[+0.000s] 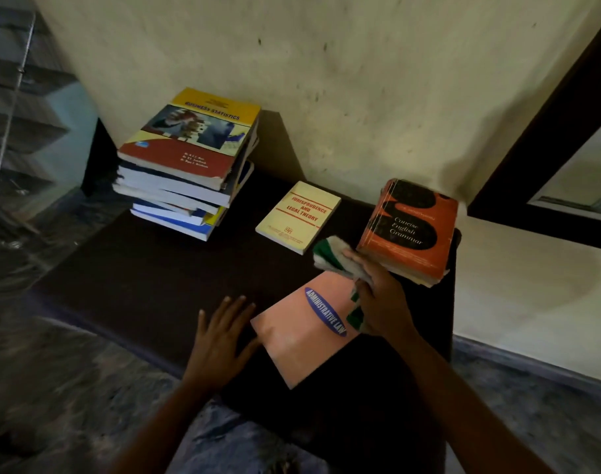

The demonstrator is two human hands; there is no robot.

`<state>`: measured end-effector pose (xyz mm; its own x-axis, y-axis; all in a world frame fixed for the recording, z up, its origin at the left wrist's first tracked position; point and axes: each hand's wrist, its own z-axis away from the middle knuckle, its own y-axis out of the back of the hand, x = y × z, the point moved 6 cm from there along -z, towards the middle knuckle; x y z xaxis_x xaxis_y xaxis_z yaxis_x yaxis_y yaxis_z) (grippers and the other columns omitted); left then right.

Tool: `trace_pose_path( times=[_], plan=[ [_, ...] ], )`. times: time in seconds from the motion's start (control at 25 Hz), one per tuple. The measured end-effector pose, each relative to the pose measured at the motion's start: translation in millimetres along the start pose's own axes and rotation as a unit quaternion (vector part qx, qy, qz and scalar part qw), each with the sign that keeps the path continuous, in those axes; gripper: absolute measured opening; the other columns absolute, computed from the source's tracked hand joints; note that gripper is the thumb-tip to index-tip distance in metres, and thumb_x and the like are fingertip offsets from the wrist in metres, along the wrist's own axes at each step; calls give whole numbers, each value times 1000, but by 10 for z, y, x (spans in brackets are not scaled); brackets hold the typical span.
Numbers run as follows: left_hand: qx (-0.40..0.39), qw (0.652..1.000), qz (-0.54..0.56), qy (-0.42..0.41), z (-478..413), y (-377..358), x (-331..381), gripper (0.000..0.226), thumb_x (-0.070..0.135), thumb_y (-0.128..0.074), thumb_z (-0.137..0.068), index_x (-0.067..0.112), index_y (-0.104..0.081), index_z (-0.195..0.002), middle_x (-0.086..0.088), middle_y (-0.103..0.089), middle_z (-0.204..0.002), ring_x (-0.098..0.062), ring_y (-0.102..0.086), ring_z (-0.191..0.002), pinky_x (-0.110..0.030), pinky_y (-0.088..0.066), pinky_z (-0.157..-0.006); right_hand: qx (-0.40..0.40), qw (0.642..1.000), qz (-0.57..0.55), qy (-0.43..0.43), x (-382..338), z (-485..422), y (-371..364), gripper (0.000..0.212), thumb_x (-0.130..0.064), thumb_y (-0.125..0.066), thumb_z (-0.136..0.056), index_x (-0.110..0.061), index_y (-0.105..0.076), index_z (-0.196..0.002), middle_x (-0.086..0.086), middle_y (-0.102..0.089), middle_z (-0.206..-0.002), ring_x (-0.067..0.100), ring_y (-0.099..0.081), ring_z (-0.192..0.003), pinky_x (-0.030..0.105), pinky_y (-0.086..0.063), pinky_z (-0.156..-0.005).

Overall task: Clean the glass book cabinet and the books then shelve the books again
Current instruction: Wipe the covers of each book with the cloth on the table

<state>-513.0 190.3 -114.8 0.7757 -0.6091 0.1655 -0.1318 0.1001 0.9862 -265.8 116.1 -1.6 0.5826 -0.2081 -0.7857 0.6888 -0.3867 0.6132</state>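
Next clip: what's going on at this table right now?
A person is wiping books on a dark table. The right hand grips a green-and-white cloth over the far corner of the pink Administrative Law book; the left hand lies flat on the table beside that book. A stack topped by Business Statistics, the Jurisprudence book and the orange Concise English Grammar book lie farther back.

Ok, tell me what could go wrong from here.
The pink book lies near the front edge of the table, with the left hand only beside it; a hard wipe with the cloth could slide it off. The uneven book stack could topple if bumped.
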Motion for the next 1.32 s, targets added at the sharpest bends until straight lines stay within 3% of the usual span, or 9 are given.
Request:
trace_pose_path(
  times=[0.12,0.36,0.56,0.76,0.88,1.0,1.08,1.16,1.32],
  plan=[
    [3,997,31,73,-65,-111,-386,102,81,14,-72,25,-28,-146,1,-20,-155,-19,-7,-144,-56,-4,-112,20,999,23,20,11,-209,-56,46,-1,-48,-92,-18,-47,-134,2,-47,-138,14,-44,-125,24,-39,-98],
    [24,996,36,83,-29,-191,-418,91,78,8,-77,30,-22,-147,9,-9,-154,-11,3,-142,-43,11,-114,-26,987,135,-79,658,-357,-764,62,-10,-48,-93,-26,-23,-147,8,-30,-150,26,-27,-139,36,-24,-113],
    [24,996,31,85,-49,-228,-440,74,67,-15,-84,29,-27,-147,5,-18,-155,-15,-4,-143,-48,6,-114,7,968,250,-17,482,-111,-1204,73,-14,-48,-92,-31,-3,-148,13,-18,-155,29,-15,-143,43,-15,-116],
    [11,997,15,73,-51,-227,-435,68,58,-25,-86,23,-34,-144,-1,-31,-151,-22,-19,-142,-52,-4,-112,-92,964,222,113,122,551,-1706,64,-23,-59,-79,-30,-37,-138,7,-56,-132,25,-56,-119,40,-51,-92],
    [1,999,2,52,-57,-255,-435,68,54,-29,-84,19,-38,-142,-6,-40,-147,-27,-26,-138,-62,-20,-106,-159,952,192,177,-68,910,-1694,66,-35,-43,-79,-33,-26,-143,4,-56,-132,21,-55,-120,34,-47,-95],
    [16,997,11,70,-52,-260,-445,75,67,-11,-88,23,-30,-145,-3,-30,-152,-24,-19,-142,-54,-3,-111,-123,959,151,204,57,845,-1216,55,-13,-45,-90,-15,-32,-144,10,-36,-147,25,-32,-137,27,-26,-111],
    [21,997,11,80,-60,-264,-440,76,66,-10,-84,25,-22,-147,0,-20,-155,-19,-6,-143,-53,2,-113,-47,974,169,143,399,516,-777,45,-17,-38,-95,-11,-40,-140,11,-38,-146,24,-31,-137,22,-24,-112],
    [13,996,7,83,-59,-261,-441,77,66,-5,-81,28,-12,-148,2,-11,-157,-15,6,-141,-51,8,-113,-16,985,169,31,712,339,-470,44,-25,-45,-96,-25,-42,-140,3,-42,-144,20,-36,-135,39,-30,-112],
    [13,996,10,89,-58,-257,-446,78,66,-5,-81,29,-14,-149,3,-12,-157,-15,5,-142,-50,8,-113,1,970,243,-22,830,542,-760,90,-1,-70,-70,-26,-27,-144,19,-44,-140,39,-41,-129,56,-44,-97]
  ],
)
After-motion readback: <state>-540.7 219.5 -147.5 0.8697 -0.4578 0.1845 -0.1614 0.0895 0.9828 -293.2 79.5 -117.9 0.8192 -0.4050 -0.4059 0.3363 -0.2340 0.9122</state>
